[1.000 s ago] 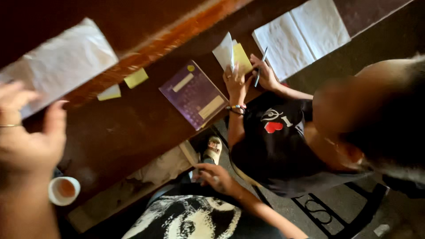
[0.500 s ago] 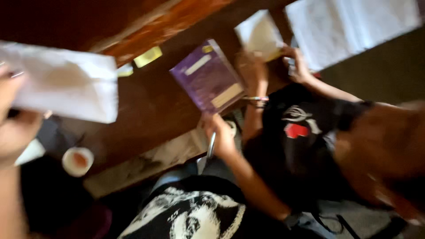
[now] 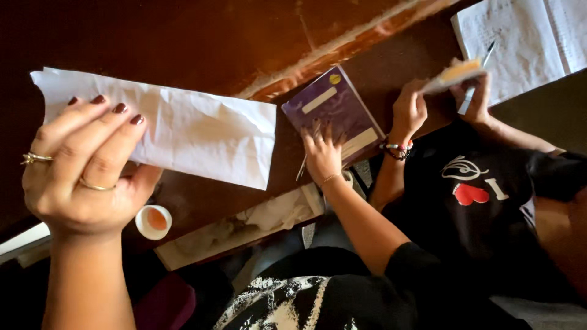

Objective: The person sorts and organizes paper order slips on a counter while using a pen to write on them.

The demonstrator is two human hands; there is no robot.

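My left hand [image 3: 79,171], with rings and dark red nails, pinches a creased white sheet of paper [image 3: 183,134] by its left end, above the dark wooden table [image 3: 202,43]. My right hand [image 3: 321,156] lies with spread fingers on the lower corner of a purple book [image 3: 333,104] at the table's edge. A thin pen [image 3: 302,168] sticks out from under that hand, by the thumb.
Another person in a black shirt with a red heart [image 3: 471,192] sits at the right, holding a folded paper [image 3: 455,73] and a pen [image 3: 474,98] over an open notebook [image 3: 526,43]. A small white cup with orange liquid [image 3: 153,221] stands below the table edge.
My right hand has risen from my lap and come down on the purple book with the pen. The white sheet in my left hand now hangs nearer the middle of the view.
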